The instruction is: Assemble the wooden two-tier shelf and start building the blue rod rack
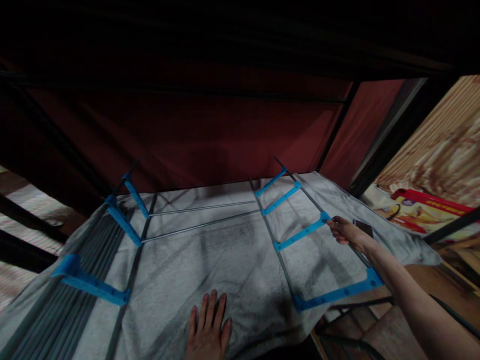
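My left hand (208, 325) lies flat, fingers spread, on a grey blanket (232, 260). At the right, my right hand (343, 231) is closed at the outer end of a blue plastic bracket (303, 232), where it meets a metal tube (311, 197). Several such brackets join this tube to a parallel inner tube (270, 230), making a ladder-like side frame. A similar frame with blue brackets (93, 287) lies at the left. Two thin metal rods (202, 225) run between the frames. My right fingers partly hide the tube.
Several loose grey tubes (80, 280) lie side by side at the left. A phone (363, 228) rests beyond my right wrist. Dark posts (337, 125) and a red cloth wall (210, 140) stand behind. A red and yellow package (431, 212) is at the far right.
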Demonstrator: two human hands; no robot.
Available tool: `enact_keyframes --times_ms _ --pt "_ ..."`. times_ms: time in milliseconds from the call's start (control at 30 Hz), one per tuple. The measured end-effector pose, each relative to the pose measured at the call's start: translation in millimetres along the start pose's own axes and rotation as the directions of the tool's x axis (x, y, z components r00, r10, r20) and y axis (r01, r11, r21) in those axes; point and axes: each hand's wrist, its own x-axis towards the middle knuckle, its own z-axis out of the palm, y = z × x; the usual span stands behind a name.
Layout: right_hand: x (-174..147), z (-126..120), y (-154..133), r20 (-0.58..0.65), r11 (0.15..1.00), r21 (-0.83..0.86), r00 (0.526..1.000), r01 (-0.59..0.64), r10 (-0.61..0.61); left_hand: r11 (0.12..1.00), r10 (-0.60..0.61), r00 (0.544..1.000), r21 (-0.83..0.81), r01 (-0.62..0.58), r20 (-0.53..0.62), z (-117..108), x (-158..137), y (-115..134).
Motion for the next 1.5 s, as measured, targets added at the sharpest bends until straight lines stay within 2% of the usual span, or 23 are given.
enact_keyframes --times_ms 233,433,633,800,933,1067,1200,1267,1333,1400,1500 --pt "11 -15 -8 -0.017 0.995 -0.103 1.000 0.003 -0.005 0.998 -0.023 0.997 -0.052 0.026 0.068 -2 -1 0" --pt "-1 2 -26 0.037 0.991 -0.137 0.999 0.004 0.001 0.995 -0.044 0.992 -0.080 0.054 0.121 -5 0 2" --pt "-6 13 -46 -0.005 0.931 -0.364 1.000 -0.022 0.022 0.995 -0.041 0.993 -0.081 0.050 0.111 -4 1 3" --pt "-5 15 -50 0.094 0.923 -0.371 0.993 0.100 -0.070 0.991 -0.063 0.988 -0.108 0.079 0.138 -3 3 2" --pt "3 13 -47 0.055 0.822 -0.546 0.986 0.164 -0.160 0.968 -0.082 0.983 -0.223 0.119 0.167 -2 14 -8" --pt "9 14 -44 0.061 0.687 -0.689 0.964 0.229 -0.260 0.884 -0.156 0.983 -0.430 0.184 0.101 1 55 -26" --pt "7 21 -46 0.056 0.598 -0.762 0.945 0.249 -0.322 0.788 -0.220 0.973 -0.577 0.216 0.065 1 129 -42" --pt "6 25 -48 0.033 0.582 -0.779 0.942 0.235 -0.335 0.764 -0.234 0.971 -0.608 0.216 0.052 1 171 -48" --pt "6 29 -48 0.040 0.619 -0.748 0.947 0.239 -0.317 0.761 -0.228 0.973 -0.615 0.205 0.041 3 211 -52" --pt "8 32 -47 0.066 0.691 -0.677 0.956 0.254 -0.286 0.787 -0.176 0.984 -0.595 0.163 0.036 7 245 -55" --pt "14 36 -44 0.077 0.801 -0.537 0.961 0.265 -0.266 0.828 -0.103 0.993 -0.548 0.116 0.054 17 282 -57"
